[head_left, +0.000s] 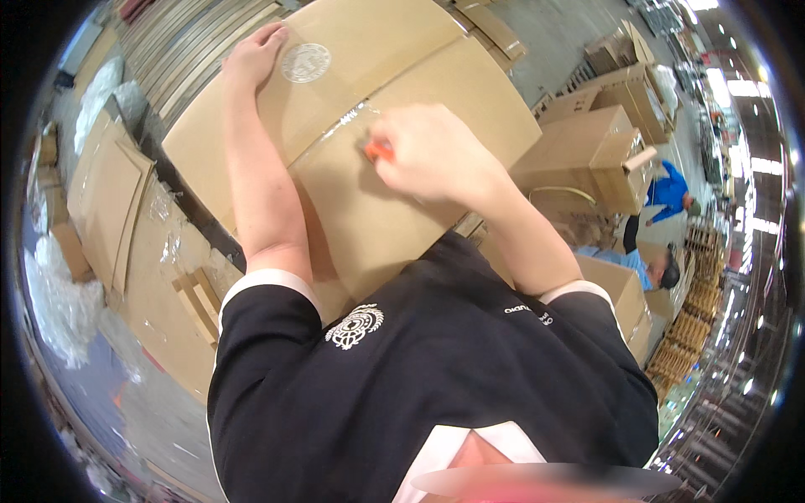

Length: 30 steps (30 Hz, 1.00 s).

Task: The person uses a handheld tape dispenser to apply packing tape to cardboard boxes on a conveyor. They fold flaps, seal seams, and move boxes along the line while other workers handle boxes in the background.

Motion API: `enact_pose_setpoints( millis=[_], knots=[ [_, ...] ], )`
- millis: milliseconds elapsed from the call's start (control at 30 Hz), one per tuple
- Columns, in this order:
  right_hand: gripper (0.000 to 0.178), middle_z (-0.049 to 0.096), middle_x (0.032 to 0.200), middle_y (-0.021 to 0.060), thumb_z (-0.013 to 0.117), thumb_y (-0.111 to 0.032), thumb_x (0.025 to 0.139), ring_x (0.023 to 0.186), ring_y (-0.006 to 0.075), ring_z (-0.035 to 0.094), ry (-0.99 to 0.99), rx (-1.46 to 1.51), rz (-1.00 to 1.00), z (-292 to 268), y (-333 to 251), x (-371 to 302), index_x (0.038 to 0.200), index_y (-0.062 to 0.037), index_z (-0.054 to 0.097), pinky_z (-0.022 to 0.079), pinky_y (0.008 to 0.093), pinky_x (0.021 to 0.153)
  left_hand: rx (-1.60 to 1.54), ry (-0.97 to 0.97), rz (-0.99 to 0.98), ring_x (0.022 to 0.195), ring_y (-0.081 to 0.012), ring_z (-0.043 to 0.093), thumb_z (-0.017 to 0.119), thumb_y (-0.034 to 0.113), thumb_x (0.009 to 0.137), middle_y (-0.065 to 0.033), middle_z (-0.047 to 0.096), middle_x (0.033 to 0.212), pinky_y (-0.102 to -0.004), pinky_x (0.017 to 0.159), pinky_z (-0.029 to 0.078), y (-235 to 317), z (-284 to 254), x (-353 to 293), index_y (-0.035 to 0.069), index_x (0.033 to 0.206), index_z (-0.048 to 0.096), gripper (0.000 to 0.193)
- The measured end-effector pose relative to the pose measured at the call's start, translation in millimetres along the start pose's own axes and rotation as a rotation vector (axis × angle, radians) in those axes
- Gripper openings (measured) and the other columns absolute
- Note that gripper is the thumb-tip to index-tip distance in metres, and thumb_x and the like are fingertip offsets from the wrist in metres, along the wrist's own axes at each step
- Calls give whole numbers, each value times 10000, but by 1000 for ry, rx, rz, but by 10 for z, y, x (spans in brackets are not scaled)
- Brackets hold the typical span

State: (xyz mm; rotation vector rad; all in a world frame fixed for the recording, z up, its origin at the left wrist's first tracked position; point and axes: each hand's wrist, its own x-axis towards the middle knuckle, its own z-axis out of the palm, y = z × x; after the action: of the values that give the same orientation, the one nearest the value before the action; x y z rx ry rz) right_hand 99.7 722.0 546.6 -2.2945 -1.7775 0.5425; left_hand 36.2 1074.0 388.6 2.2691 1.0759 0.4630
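In front of me is a large cardboard box (419, 71) with a seam across its top, closed with shiny clear tape (345, 120). My left hand (254, 57) lies on the box near its far left edge, beside a pale round mark, with its fingers stretched out. Close to the tape, my right hand (432, 155) is closed around a small orange box cutter (380, 150). Motion blurs that hand, and most of the cutter is hidden inside it; I cannot tell whether its tip touches the tape.
Slatted wood (180, 54) lies beyond the box at the far left. Flattened cardboard (109, 197) and clear plastic wrap (63, 293) are on the left. More large cartons (579, 159) stand at the right, with a person in blue (668, 191) and another person behind them, near stacked pallets (688, 327).
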Motion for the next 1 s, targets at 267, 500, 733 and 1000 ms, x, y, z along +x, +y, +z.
enact_pose_setpoints(
  millis=[267,500,733,1000],
  knots=[
    [225,753,1079,111,706,-127,852,928,329,745,42,39,1,-5153,-1916,-1488,1064,-78,761,610,457,761,-103,135,-51,1319,-299,694,683,566,1023,-126,757,1393,-393,1127,504,2615,-5015,1484,270,1401,765,487],
    [207,782,1133,129,725,-153,846,896,350,771,-26,-53,33,-9081,-3646,-1392,1026,-69,781,630,461,779,52,121,155,1304,-335,697,632,489,1051,-172,749,1381,-420,1108,523,5752,-8425,2628,169,1368,772,472],
    [145,764,856,234,744,-148,765,873,402,778,-679,-358,95,-8222,-3184,-1705,813,-25,804,626,493,821,386,-52,380,1685,-323,182,402,671,1106,-192,240,1804,-470,1370,166,5791,-6765,-404,4,1724,235,924],
    [244,814,1022,129,798,-81,820,786,304,753,-245,-370,-621,-3333,-3691,-1294,1061,-95,838,596,414,726,369,-411,133,1707,-349,71,409,730,1076,-244,150,1818,-488,1389,113,2383,-2920,-3915,-53,1730,146,1053]
  ],
)
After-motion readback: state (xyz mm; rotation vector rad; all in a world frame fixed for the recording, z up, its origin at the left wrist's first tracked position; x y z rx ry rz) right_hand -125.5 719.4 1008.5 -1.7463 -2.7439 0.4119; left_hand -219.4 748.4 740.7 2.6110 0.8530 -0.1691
